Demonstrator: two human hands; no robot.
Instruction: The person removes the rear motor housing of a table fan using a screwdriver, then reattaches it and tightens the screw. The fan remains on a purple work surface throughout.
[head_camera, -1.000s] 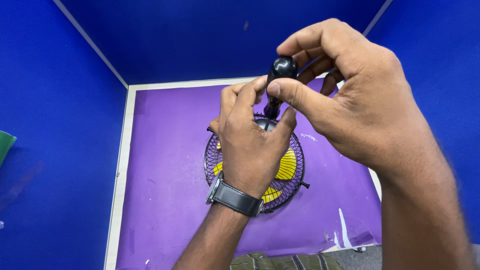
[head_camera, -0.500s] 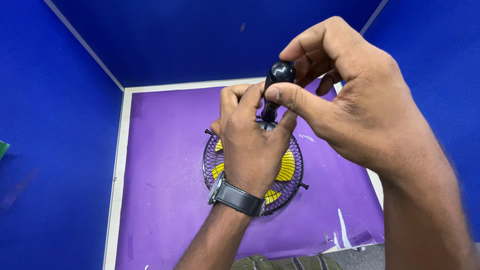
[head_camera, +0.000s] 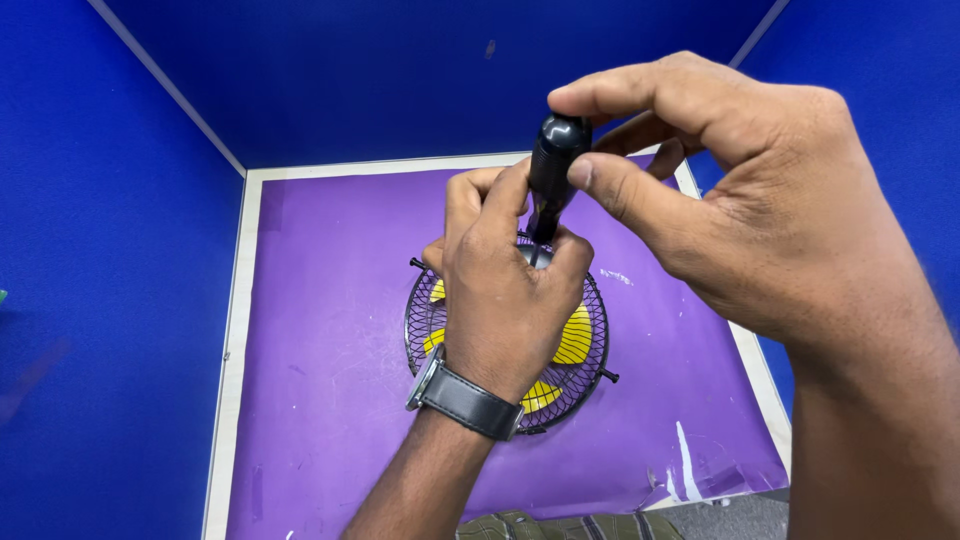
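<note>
The black screwdriver (head_camera: 553, 170) was pinched by the right hand (head_camera: 760, 210) while the fan (head_camera: 575, 345) on the purple worktop (head_camera: 320, 380) was clasped by the left hand (head_camera: 505, 295).

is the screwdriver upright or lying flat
Upright. The black screwdriver stands nearly vertical over the fan; right hand pinches its handle top, left hand steadies its lower end at the grille's middle.

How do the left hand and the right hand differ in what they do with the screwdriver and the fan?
The left hand lies low on the fan, steadying the shaft; the right hand is higher, pinching the screwdriver handle top. The left wrist wears a black watch; the right wrist is bare. Both touch the same upright screwdriver.
</note>
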